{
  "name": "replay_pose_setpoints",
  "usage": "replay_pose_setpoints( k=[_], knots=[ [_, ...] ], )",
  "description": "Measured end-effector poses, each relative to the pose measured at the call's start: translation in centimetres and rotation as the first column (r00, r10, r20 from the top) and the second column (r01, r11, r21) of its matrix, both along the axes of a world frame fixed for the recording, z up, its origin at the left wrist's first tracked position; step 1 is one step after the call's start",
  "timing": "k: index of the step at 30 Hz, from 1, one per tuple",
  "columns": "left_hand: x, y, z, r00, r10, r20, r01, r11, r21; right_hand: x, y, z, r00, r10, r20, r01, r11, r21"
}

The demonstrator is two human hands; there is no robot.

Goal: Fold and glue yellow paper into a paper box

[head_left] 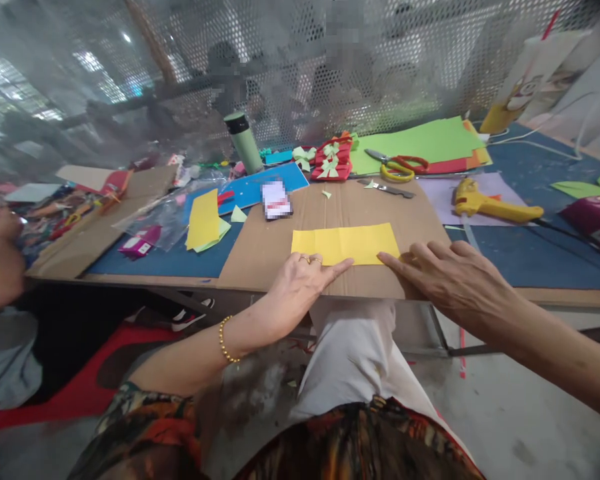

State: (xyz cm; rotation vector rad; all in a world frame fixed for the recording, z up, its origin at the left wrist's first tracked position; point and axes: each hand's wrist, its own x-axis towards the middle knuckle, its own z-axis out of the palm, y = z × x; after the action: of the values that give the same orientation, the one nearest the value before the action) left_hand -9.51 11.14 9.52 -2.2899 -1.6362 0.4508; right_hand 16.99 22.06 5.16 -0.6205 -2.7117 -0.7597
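A creased yellow paper strip (347, 241) lies flat on a brown cardboard sheet (260, 257) at the near side of the table. My left hand (300, 287) holds it down along the near edge, with the fingers curled and the thumb stretched to the right. A beaded bracelet and rings are on that arm and hand. At the strip's lower right corner, my right hand (447, 273) presses with its thumb, the other fingers bent under. The undersides of both hands are hidden.
Beyond the cardboard lie scissors (405, 168), a utility knife (393, 190), red pouches with pale bows (331, 160) and green paper sheets (415, 143). A yellow glue gun (495, 203) is at right. A phone (276, 200), green bottle (244, 143) and folded yellow paper (203, 221) are at left, near another person's arm.
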Motion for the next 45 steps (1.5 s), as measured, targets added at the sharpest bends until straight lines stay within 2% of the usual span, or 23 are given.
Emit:
replay_pose_setpoints(
  k=[4, 7, 9, 11, 14, 17, 21, 31, 34, 36, 38, 39, 41, 43, 44, 45],
  knots=[
    [-0.3, 0.3, 0.3, 0.999, -0.015, 0.045, 0.017, 0.999, -0.032, 1.2, -0.1, 0.7, 0.997, -0.076, 0.021, 0.077, 0.996, -0.053],
    [-0.8, 0.4, 0.2, 0.999, -0.017, 0.041, 0.018, 1.000, -0.013, 1.6, 0.2, 2.5, 0.989, -0.131, 0.068, 0.139, 0.981, -0.135],
    [-1.0, 0.4, 0.1, 0.999, -0.028, 0.028, 0.028, 1.000, 0.003, 1.1, 0.5, 3.6, 0.991, -0.131, 0.003, 0.130, 0.979, -0.159],
    [-0.9, 0.3, 0.2, 0.999, -0.030, 0.022, 0.030, 1.000, 0.001, -0.1, 0.6, 4.0, 0.998, -0.019, -0.055, 0.007, 0.978, -0.210],
    [-0.7, 0.2, 0.4, 1.000, -0.009, 0.024, 0.010, 1.000, -0.017, -2.4, 0.6, 3.3, 0.976, 0.215, -0.034, -0.216, 0.933, -0.287],
    [-0.6, 0.1, 0.3, 0.999, -0.007, 0.040, 0.006, 1.000, 0.012, -3.5, 0.6, 1.9, 0.964, 0.264, -0.009, -0.250, 0.902, -0.351],
    [-0.9, 0.1, -0.1, 0.999, -0.024, 0.036, 0.024, 1.000, 0.020, -2.5, 0.7, 1.0, 0.971, 0.231, -0.063, -0.237, 0.888, -0.394],
    [-0.3, 0.1, 0.3, 0.993, 0.007, -0.118, -0.007, 1.000, 0.007, 1.0, 1.0, 0.8, 0.982, 0.178, -0.066, -0.189, 0.923, -0.335],
    [-0.4, 0.0, 0.3, 0.995, -0.001, -0.101, 0.003, 1.000, 0.019, 2.2, 1.1, 1.4, 0.991, 0.112, -0.067, -0.128, 0.928, -0.349],
    [-0.5, -0.1, 0.2, 0.997, -0.011, -0.077, 0.013, 1.000, 0.023, 2.5, 1.1, 2.5, 0.995, 0.025, -0.096, -0.061, 0.918, -0.392],
    [-0.7, -0.2, 0.0, 0.998, -0.023, -0.055, 0.024, 0.999, 0.024, 1.9, 1.3, 3.9, 0.978, -0.130, -0.164, 0.035, 0.873, -0.486],
    [-0.8, -0.2, 0.0, 0.999, -0.027, -0.046, 0.028, 0.999, 0.026, 1.2, 1.4, 4.7, 0.957, -0.224, -0.186, 0.083, 0.822, -0.564],
    [-0.9, -0.3, -0.2, 0.999, -0.026, -0.028, 0.026, 0.999, 0.028, -0.8, 1.8, 5.9, 0.909, -0.390, -0.146, 0.164, 0.657, -0.735],
    [-0.8, -0.3, -0.2, 1.000, -0.011, -0.010, 0.011, 1.000, 0.025, -3.1, 2.5, 6.7, 0.904, -0.427, 0.005, 0.227, 0.471, -0.853],
    [-0.8, -0.3, -0.2, 1.000, -0.001, 0.000, 0.001, 1.000, 0.024, -4.1, 2.9, 6.8, 0.901, -0.425, 0.086, 0.279, 0.417, -0.865],
    [-0.7, -0.3, -0.1, 1.000, 0.007, 0.007, -0.007, 1.000, 0.022, -4.9, 3.2, 6.9, 0.898, -0.420, 0.134, 0.318, 0.407, -0.856]
  ],
)
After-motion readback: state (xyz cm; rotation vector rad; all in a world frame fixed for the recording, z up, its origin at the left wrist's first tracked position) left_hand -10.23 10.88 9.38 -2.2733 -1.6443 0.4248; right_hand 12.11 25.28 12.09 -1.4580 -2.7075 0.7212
